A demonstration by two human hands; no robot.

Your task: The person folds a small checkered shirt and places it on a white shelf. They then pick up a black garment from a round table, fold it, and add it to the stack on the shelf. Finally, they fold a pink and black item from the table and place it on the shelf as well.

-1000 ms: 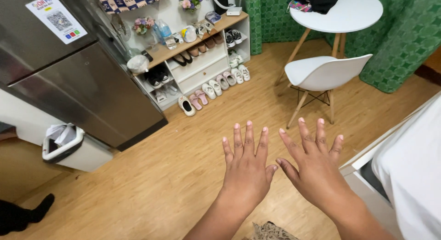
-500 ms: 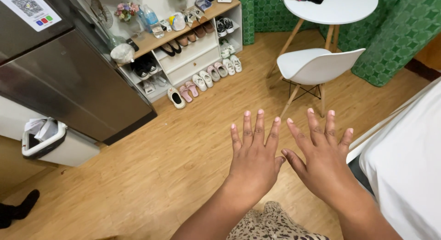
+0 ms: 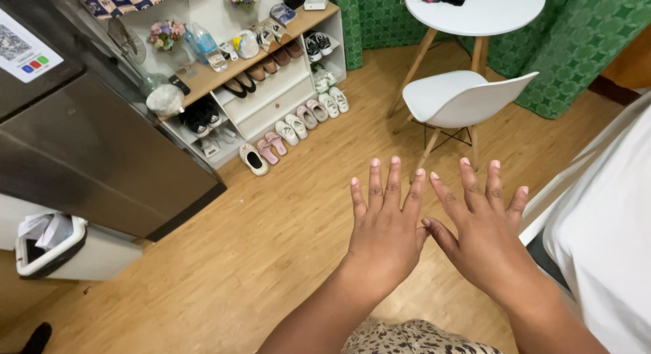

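Note:
My left hand (image 3: 384, 225) and my right hand (image 3: 480, 226) are stretched out side by side, backs up, fingers spread, above a wooden floor (image 3: 258, 259). Both hands hold nothing and their thumbs nearly touch. A white chair (image 3: 461, 100) stands just beyond the fingertips. A patterned cloth (image 3: 413, 337) shows at the bottom edge under my arms.
A steel fridge (image 3: 88, 150) stands at the left with a white bin (image 3: 61, 249) beside it. A low shoe rack (image 3: 264, 89) with several pairs of shoes lines the back wall. A round white table (image 3: 481, 11) and green curtain (image 3: 583, 49) sit at the back right. White fabric (image 3: 603, 239) fills the right edge.
The view has shifted slightly and my hands stay spread in the same pose, a little lower and more central in the picture.

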